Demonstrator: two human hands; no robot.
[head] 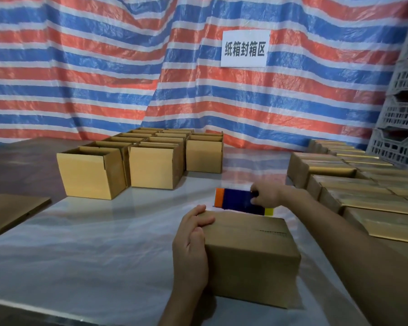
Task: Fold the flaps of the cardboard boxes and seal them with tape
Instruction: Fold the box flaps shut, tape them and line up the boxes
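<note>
I have the left hand [191,250] clamped on the near-left side of the closed box [252,255], which sits on the worktop [80,243] right in front of me. Its fingers [201,220] are bent over the box's top edge. The flaps of this box are already folded down. A dark slit shows along the centre seam, and I see no tape across it, so I judge it folded but not yet sealed.

The right hand [266,196] reaches past the box to the coloured tool [236,201] lying just behind it, orange at one end and yellow at the other. I take it for the tape dispenser. The fingers of that hand are closed on its right part.

On the right, the finished boxes [363,208] stand packed together in rows, and glossy strips on their tops look like tape. At the far left, the open boxes [92,175] wait in a cluster with flaps upright. So a good share seems done, with this box and that whole cluster left.

From this angle the open boxes show only shadowed inner walls, so I cannot tell whether anything is inside. The stacked crates [400,114] at the right edge hide their contents too. A flat cardboard piece [10,210] lies on the left.
</note>
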